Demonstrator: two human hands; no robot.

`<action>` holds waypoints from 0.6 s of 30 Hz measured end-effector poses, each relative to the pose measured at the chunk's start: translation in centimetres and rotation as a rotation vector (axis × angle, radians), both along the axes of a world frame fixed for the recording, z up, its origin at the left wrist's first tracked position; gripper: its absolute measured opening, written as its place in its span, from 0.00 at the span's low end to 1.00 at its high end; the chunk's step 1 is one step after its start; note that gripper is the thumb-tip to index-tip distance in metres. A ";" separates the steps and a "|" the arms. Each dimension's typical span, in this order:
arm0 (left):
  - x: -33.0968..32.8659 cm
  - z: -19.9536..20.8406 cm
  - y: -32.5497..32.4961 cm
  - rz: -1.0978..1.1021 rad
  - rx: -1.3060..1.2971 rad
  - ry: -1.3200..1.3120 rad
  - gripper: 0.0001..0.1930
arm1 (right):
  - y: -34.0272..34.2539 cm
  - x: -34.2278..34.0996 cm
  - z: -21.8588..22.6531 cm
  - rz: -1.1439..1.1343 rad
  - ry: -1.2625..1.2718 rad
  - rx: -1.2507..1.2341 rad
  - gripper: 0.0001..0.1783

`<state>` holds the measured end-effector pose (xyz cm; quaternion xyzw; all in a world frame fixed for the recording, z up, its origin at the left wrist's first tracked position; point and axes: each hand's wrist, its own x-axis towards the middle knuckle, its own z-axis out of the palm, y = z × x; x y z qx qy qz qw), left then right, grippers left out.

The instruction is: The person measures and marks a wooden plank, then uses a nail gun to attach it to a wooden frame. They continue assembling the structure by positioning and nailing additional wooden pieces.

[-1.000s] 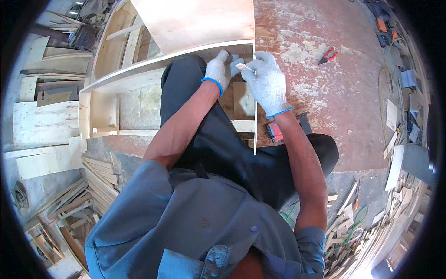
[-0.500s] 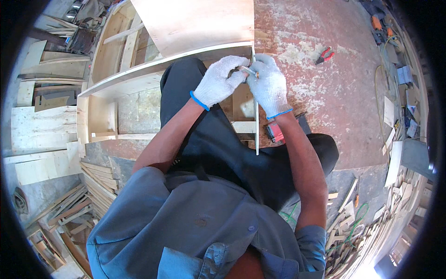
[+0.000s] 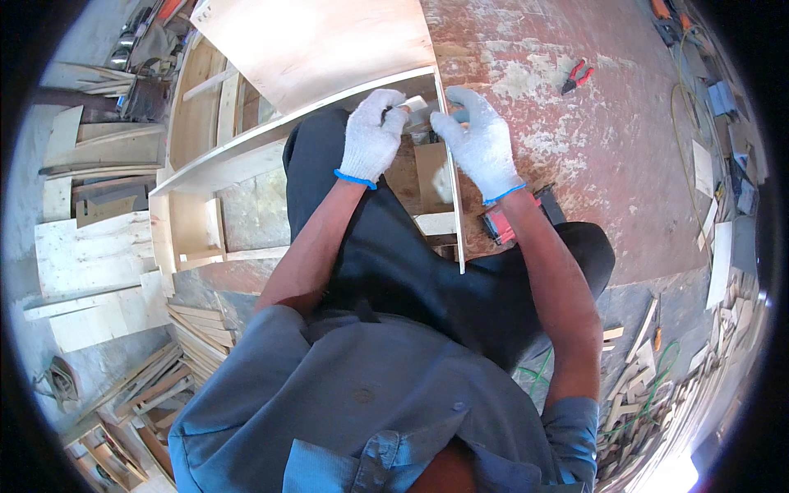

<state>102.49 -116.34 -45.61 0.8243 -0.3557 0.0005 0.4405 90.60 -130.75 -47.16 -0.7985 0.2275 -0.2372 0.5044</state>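
White knitted gloves with blue cuffs cover both hands. My left hand (image 3: 370,135) is closed, pinching a small white object (image 3: 415,104) that sticks out toward the right; its kind is not clear. Just across a thin upright wooden edge (image 3: 453,193), my right hand (image 3: 481,144) has its thumb and fingers curled toward each other. Whatever lies between them, if anything, is too small to name. Both hands are over the right end of a pale wooden frame (image 3: 288,123), which has open compartments. My legs lie over and beside this frame.
A large plywood sheet (image 3: 329,41) rests on the frame's far side. Red-handled pliers (image 3: 578,76) lie on the worn reddish floor at right. Close to my right forearm is a red and black tool (image 3: 500,224). Wood offcuts (image 3: 641,370) are piled at lower right, with boards (image 3: 90,251) at left.
My hands have drawn apart, the left one moving left with the white object. Earlier they met at the wooden edge with a thin whitish piece between them. The whole view has shifted slightly.
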 end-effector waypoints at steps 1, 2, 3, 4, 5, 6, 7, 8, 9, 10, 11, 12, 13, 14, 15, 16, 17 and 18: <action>0.5 -0.5 0.0 0.026 -0.011 0.035 0.09 | -0.5 0.1 -0.6 -0.004 0.013 0.066 0.27; 1.1 -1.2 0.0 0.053 -0.023 0.070 0.09 | -0.8 0.2 -1.0 -0.008 0.025 0.131 0.29; 1.6 -1.7 0.1 0.080 -0.034 0.105 0.09 | -0.9 0.1 -1.4 -0.005 0.022 0.143 0.29; 1.1 -0.8 -0.4 0.106 -0.092 0.290 0.10 | -1.1 0.0 -1.5 0.001 0.021 0.154 0.30; 1.2 -0.8 -0.6 0.088 -0.119 0.337 0.10 | -1.1 0.0 -1.6 0.008 0.020 0.164 0.30; 1.4 -0.9 -0.9 0.071 -0.146 0.386 0.10 | -1.1 0.0 -1.6 0.000 0.005 0.151 0.28; 1.4 -0.5 -1.2 0.057 -0.177 0.435 0.10 | -1.0 0.0 -1.6 -0.005 -0.008 0.134 0.27; 1.2 -0.1 -1.5 0.067 -0.196 0.495 0.10 | -1.0 0.0 -1.5 -0.010 -0.020 0.118 0.26; 0.9 0.4 -1.8 0.078 -0.217 0.556 0.10 | -1.0 -0.1 -1.3 -0.014 -0.045 0.150 0.24; 0.6 1.0 -1.9 0.094 -0.238 0.615 0.11 | -0.9 -0.2 -0.4 -0.012 -0.070 0.183 0.22; 0.5 1.0 -2.2 0.064 -0.248 0.648 0.10 | -0.9 -0.2 0.3 -0.011 -0.094 0.215 0.21; 0.6 1.0 -2.6 0.035 -0.258 0.680 0.10 | -0.9 -0.2 0.8 -0.009 -0.097 0.241 0.19; 0.7 1.0 -3.1 0.004 -0.271 0.711 0.10 | -1.2 -0.2 1.2 -0.008 -0.100 0.263 0.18; 0.6 1.0 -3.7 -0.051 -0.278 0.647 0.09 | -1.4 -0.1 1.5 -0.007 -0.103 0.285 0.17; 0.1 1.0 -4.0 -0.070 -0.312 0.769 0.08 | -1.5 0.0 1.7 -0.017 -0.098 0.300 0.17; -0.4 1.6 -4.5 -0.084 -0.293 0.776 0.08 | -1.7 0.0 1.9 -0.032 -0.089 0.311 0.16; -0.7 1.9 -4.7 -0.097 -0.273 0.782 0.08 | -2.0 0.0 2.0 -0.047 -0.081 0.323 0.16; -0.6 1.9 -4.6 -0.122 -0.270 0.783 0.08 | -2.4 -0.1 1.8 -0.032 -0.097 0.327 0.15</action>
